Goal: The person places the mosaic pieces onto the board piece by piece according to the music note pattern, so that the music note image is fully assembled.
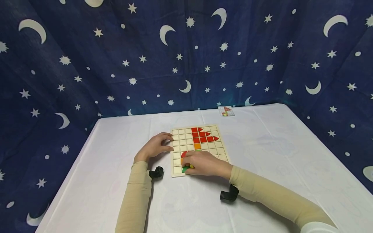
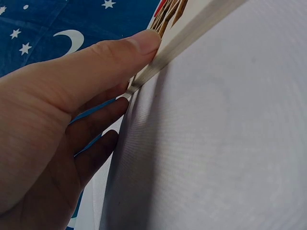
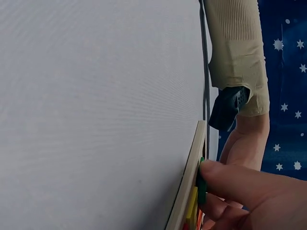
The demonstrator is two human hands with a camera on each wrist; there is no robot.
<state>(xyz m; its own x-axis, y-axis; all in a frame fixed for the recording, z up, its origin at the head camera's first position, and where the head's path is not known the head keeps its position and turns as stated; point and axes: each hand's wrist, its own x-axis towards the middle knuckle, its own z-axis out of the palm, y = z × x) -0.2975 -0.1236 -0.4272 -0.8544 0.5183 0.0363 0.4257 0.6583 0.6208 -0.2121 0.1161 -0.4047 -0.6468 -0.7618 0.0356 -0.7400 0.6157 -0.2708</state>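
Observation:
A pale wooden grid board (image 1: 214,150) lies on the table with red, orange, yellow and green flat pieces in its cells. My right hand (image 1: 204,162) is over its lower part and pinches a green piece (image 3: 201,182) between thumb and fingers, close to the board's near edge. Beside it in the right wrist view is a yellow piece (image 3: 192,206). My left hand (image 1: 155,145) is at the board's left side, fingers loosely bent, with the thumb (image 2: 146,42) touching the edge. The right hand covers some of the pieces in the head view.
A small printed pattern card (image 1: 226,111) lies near the table's back edge. White cloth (image 1: 271,161) covers the table. A dark blue curtain (image 1: 204,58) with moons and stars surrounds the back and sides. Black wrist cameras (image 1: 229,195) stick out below both sleeves.

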